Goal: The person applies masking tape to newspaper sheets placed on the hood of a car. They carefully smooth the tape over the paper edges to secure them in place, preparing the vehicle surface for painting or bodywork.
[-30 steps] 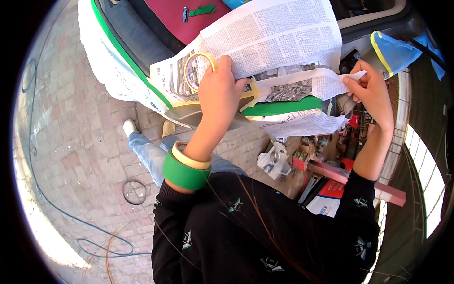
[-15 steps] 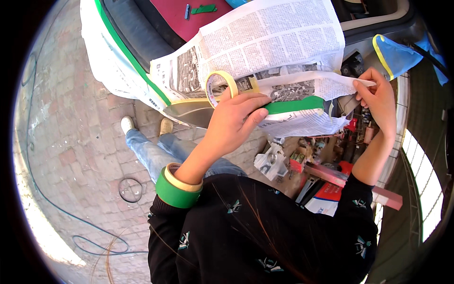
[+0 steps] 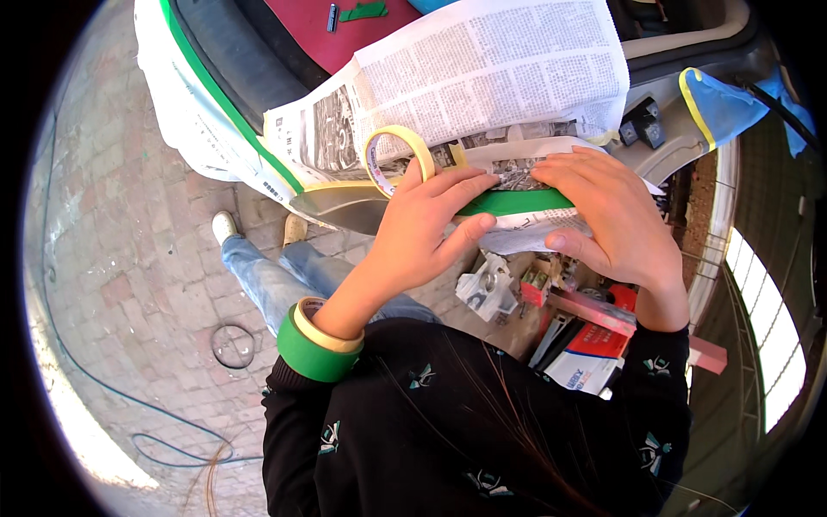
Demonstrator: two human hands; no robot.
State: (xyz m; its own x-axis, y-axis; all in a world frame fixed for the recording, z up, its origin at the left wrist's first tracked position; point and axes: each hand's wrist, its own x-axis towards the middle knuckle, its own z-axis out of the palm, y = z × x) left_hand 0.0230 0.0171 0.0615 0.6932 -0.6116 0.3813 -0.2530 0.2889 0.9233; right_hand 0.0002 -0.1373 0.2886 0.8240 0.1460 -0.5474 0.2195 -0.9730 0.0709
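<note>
A roll of yellow masking tape [image 3: 417,148] is hooked on a finger of my left hand [image 3: 422,226]. That hand's fingertips and thumb rest on the near edge of the newspaper [image 3: 491,73], beside a strip of green tape [image 3: 521,203]. My right hand [image 3: 613,215] lies over the paper's right part, fingers flat on top and thumb apart below the green strip. The newspaper covers part of a vehicle panel, and a printed flap hangs below the strip. Round my left wrist sit a green tape roll [image 3: 312,351] and a cream tape roll [image 3: 326,334].
White sheeting [image 3: 177,112] edged in green tape covers the vehicle's left part. Blue film [image 3: 728,103] hangs at right. Below my right hand lie boxes, a white plastic bag [image 3: 488,286] and tools. A thin hose [image 3: 164,401] crosses the brick floor.
My right hand has let go of the strip's raised right end and moved left, down onto the paper. My left hand stays at the paper's edge with the tape roll.
</note>
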